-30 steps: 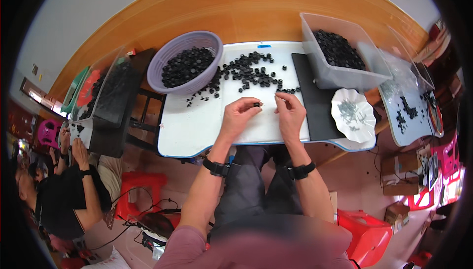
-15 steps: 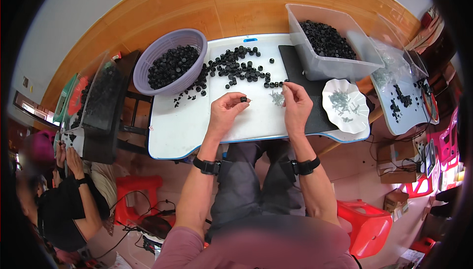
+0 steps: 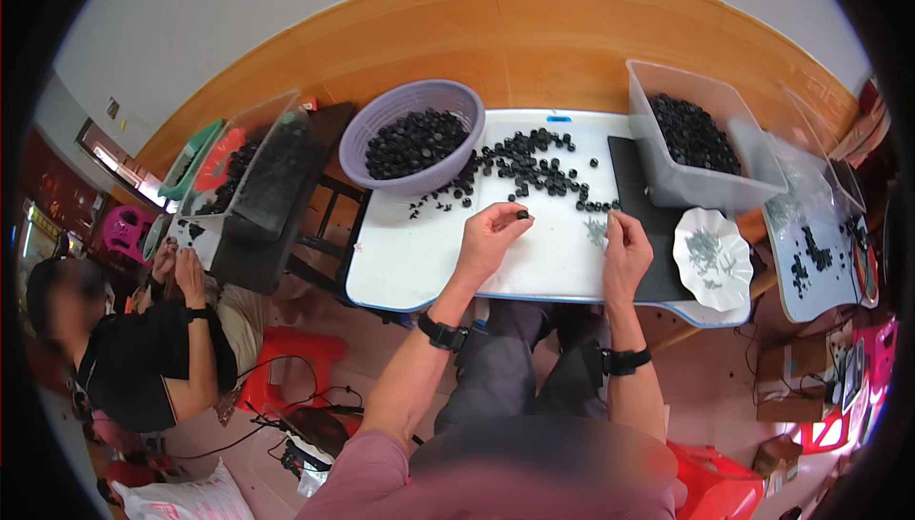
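Note:
My left hand (image 3: 486, 244) holds a small round black cap (image 3: 522, 215) between thumb and fingers, above the white tabletop (image 3: 419, 263). My right hand (image 3: 629, 258) is closed in a pinch beside a little pile of small clear pieces (image 3: 595, 232); anything between its fingertips is too small to make out. Beyond both hands lie many loose black caps (image 3: 543, 169), a few lined up in a short row near my right fingertips. A white scalloped dish (image 3: 736, 282) of the same clear pieces stands to the right of my right hand.
A purple basket (image 3: 357, 153) of black parts stands at the back left. The clear plastic bin (image 3: 658, 172), also holding black parts, is at the back right by a black mat (image 3: 624, 153). To the left, a co-worker (image 3: 143, 358) handles parts. Red stools (image 3: 286, 367) stand below.
The head view has swung left, so the whole scene sits farther right and lower. My left hand still holds the cap. My right hand's fingers have drawn closer together near the clear pieces.

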Motion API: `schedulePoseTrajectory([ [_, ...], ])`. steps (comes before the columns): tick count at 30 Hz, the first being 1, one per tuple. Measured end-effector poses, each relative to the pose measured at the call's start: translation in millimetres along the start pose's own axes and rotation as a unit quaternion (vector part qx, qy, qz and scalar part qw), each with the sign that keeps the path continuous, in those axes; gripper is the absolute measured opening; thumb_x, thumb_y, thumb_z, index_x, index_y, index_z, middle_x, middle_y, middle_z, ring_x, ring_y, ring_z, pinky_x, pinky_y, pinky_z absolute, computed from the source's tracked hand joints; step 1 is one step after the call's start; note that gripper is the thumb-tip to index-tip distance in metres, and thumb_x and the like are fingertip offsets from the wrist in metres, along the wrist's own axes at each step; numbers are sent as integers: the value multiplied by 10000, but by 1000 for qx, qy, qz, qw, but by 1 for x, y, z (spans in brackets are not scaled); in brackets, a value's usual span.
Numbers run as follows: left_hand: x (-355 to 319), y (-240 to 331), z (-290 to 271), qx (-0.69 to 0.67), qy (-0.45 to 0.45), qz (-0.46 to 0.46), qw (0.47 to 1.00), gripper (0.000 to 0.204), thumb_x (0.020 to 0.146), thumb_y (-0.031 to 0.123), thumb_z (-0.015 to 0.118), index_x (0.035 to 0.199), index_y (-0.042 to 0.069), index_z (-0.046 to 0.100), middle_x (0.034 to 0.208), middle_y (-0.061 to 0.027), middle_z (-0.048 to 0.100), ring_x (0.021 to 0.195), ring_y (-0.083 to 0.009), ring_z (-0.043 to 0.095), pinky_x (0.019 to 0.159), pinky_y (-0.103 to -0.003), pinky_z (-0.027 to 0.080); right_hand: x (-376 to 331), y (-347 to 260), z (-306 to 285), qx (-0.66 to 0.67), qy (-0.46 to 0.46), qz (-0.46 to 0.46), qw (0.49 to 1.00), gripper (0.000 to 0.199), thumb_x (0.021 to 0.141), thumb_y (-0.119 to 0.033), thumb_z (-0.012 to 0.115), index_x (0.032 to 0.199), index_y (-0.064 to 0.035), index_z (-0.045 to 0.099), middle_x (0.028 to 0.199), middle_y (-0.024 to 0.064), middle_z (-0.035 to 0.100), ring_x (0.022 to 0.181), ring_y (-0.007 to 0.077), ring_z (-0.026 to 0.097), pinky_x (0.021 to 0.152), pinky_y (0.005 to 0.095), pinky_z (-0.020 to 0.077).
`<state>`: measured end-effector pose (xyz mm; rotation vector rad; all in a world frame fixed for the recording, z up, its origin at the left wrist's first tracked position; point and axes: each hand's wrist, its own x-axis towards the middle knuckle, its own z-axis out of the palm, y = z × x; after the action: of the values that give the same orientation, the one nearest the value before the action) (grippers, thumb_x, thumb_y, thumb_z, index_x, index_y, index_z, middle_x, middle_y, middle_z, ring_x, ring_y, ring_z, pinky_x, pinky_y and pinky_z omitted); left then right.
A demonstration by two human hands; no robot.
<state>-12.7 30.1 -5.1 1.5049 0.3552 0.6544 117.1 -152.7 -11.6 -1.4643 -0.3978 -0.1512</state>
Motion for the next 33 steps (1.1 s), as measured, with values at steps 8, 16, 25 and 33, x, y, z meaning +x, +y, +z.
schedulePoseTrajectory([
  [8,2,72,-74,38,42,125,991,271,897,-73,731,1155,-18,670,1115,-119,750,1005,-134,703,898,-276,583,-1,0,5,1,-13,8,1000,106,972,-80,696,1009,10,739,795,-19,658,718,40,553,651,215,452],
  [16,-5,82,-78,20,19,156,987,287,897,-87,726,1166,-28,647,1150,-145,739,1045,-162,702,928,-293,578,0,5,7,0,-17,-17,1000,109,966,-77,702,1010,15,741,785,-27,648,711,36,536,642,212,438],
  [25,1,77,-84,45,47,147,987,270,900,-72,732,1164,-26,694,1092,-108,753,990,-145,715,889,-270,571,-1,5,2,-4,-15,-15,1000,108,957,-69,708,1001,25,739,773,-30,640,699,34,521,631,214,431],
  [33,59,115,-104,436,241,266,825,372,848,56,754,1213,18,695,1239,-139,676,1126,-308,654,914,-386,526,-1,4,5,13,-4,-21,1000,107,954,-76,715,1002,16,742,752,-13,643,686,41,537,628,217,442],
])
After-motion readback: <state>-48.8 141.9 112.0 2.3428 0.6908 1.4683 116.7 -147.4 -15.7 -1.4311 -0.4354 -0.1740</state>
